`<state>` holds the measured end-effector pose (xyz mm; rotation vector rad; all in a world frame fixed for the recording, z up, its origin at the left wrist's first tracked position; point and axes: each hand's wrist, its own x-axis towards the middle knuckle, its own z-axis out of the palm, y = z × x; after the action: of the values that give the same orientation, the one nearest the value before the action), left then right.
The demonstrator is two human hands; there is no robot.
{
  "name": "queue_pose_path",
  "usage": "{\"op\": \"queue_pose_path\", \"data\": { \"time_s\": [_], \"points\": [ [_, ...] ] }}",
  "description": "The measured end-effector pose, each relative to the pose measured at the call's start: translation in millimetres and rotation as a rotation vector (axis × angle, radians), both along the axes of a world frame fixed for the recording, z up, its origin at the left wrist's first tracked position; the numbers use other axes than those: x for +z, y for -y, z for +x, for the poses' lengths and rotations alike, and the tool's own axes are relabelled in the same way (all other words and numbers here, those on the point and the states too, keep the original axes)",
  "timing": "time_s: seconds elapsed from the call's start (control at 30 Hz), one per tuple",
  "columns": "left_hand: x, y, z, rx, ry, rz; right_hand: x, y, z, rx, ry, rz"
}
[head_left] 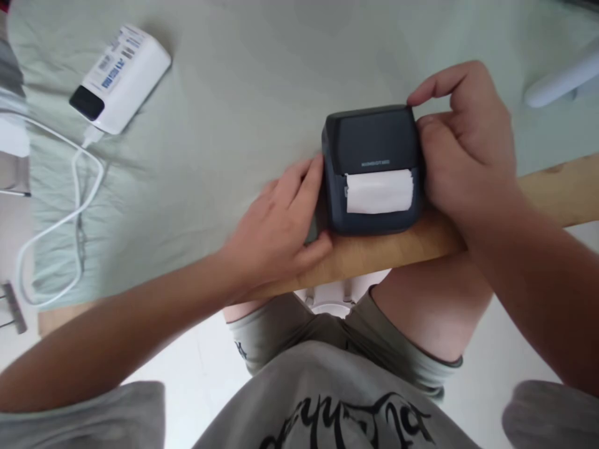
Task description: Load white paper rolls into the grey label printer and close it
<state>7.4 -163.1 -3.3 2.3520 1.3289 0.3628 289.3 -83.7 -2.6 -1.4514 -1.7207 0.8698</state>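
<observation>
At ten o'clock on the table point(210, 125) lies a white device point(135, 81); the left hand point(281, 221), loosely spread, touches the printer point(374, 138) at nine o'clock. The printer sits by the table's near edge, the right hand point(472, 146) curled at its three o'clock; whether gripping, I can't tell.

Power bank point(128, 78) left of printer point(374, 146)
</observation>
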Motion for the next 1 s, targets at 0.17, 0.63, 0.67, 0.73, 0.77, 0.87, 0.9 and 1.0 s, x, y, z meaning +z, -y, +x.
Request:
{"op": "queue_pose_path", "data": {
  "time_s": [0.17,0.63,0.67,0.73,0.77,0.87,0.9,1.0],
  "points": [
    [-8.5,0.6,-3.4,-0.011,0.004,0.036,-5.0,-0.3,-2.1,0.005,0.014,-0.012],
    [-11.9,4.1,-9.6,-0.006,0.029,0.09,-3.0,-1.9,-1.0,0.051,0.017,-0.051],
    [-13.7,4.2,-10.5,0.006,0.034,0.098,-1.4,-2.3,-2.8,0.05,0.017,-0.058],
    [-17.0,3.9,-12.4,0.03,0.044,0.117,1.9,-3.3,-6.5,0.051,0.016,-0.076],
    [-18.1,3.5,-13.2,0.033,0.047,0.125,3.8,-3.5,-8.1,0.05,0.016,-0.082],
    [-17.5,2.5,-14.0,0.0,0.041,0.128,10.6,-0.8,-11.1,0.035,0.021,-0.079],
    [-16.1,2.4,-13.8,-0.026,0.036,0.124,12.9,1.4,-10.9,0.031,0.023,-0.072],
    [-8.8,3.1,-13.0,-0.028,0.069,0.137,17.4,9.7,-4.0,0.015,0.038,-0.037]
  ]
}}
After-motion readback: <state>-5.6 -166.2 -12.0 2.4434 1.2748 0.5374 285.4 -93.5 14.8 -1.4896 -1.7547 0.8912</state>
